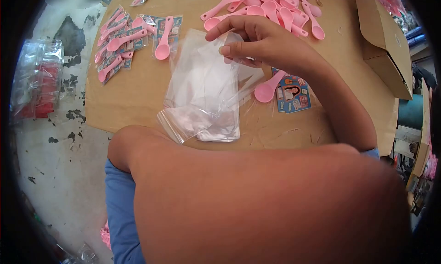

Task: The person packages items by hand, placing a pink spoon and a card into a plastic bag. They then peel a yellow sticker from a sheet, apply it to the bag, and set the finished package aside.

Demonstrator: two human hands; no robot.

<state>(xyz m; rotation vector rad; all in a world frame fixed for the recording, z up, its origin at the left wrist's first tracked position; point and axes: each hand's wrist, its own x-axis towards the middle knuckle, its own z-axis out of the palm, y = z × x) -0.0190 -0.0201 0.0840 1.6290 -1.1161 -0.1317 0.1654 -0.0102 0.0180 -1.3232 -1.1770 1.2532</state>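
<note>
My right hand [257, 43] reaches in from the right over a stack of clear plastic bags [202, 85]. Its thumb and index finger are apart, with the other fingers loosely curled behind the thumb. One loose clear bag [179, 126] lies askew across the near end of the stack. Close under the right forearm, a pink measuring spoon [265, 92] rests beside small blue printed cards [294, 96]. My left forearm stretches large and blurred across the foreground; the left hand itself is out of sight.
Loose pink spoons [280, 11] are heaped at the far side of the brown table covering [138, 103]. Spoons bagged with cards [119, 43] lie at the left. A cardboard box [386, 48] stands at the right edge. Clear packages [41, 80] lie beyond the table's left edge.
</note>
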